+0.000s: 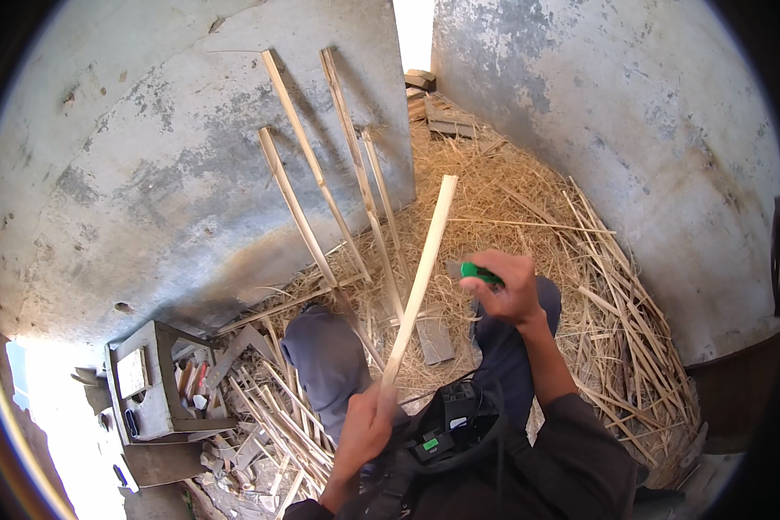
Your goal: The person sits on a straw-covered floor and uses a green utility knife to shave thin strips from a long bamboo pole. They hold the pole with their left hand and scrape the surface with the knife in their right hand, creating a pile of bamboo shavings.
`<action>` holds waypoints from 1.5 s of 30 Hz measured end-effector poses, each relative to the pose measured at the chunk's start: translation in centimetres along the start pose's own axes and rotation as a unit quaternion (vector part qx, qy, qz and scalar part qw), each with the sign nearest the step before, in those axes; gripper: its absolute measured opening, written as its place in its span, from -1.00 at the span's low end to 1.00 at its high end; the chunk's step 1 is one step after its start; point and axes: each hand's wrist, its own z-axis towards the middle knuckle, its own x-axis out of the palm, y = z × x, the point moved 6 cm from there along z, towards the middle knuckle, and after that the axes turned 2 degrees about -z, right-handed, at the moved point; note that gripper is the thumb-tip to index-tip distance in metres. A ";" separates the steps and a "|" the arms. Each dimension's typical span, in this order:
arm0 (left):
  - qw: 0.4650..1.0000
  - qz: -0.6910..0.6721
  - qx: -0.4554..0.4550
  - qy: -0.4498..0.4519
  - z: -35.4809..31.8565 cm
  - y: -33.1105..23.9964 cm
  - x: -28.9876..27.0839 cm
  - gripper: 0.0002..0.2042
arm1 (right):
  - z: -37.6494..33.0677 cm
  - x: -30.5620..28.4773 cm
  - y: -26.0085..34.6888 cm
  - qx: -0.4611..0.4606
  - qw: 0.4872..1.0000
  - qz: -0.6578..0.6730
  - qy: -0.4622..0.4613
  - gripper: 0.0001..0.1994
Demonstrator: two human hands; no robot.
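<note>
My left hand is closed round the lower end of a pale, flat bamboo strip. The strip slants up and away from my lap, its far end leaning slightly right. To the right of it, my right hand grips a green-handled knife. A short greyish blade seems to point left toward the strip, with a gap between them; its edge is hard to make out. Beyond my left knee, several longer bamboo strips lean upright against the wall.
Curly shavings cover the ground ahead. Many thin sticks are heaped along the right wall, and more split pieces lie at lower left. A worn wooden box with small items stands beside the left wall.
</note>
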 end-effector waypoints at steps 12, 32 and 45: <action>0.999 0.024 0.017 0.018 0.6 -1.3 0.6 -0.66 | 0.6 0.3 3.3 -0.040 0.999 -0.015 0.025 -0.69; 0.991 -0.101 -0.018 0.091 0.1 4.4 -0.1 -0.44 | 3.8 -4.0 -5.3 0.192 0.969 -0.148 -0.042 -0.62; 0.737 -0.553 -0.107 0.373 2.3 6.9 0.3 -0.24 | -4.3 3.7 -7.6 0.208 0.885 -0.166 0.383 -0.32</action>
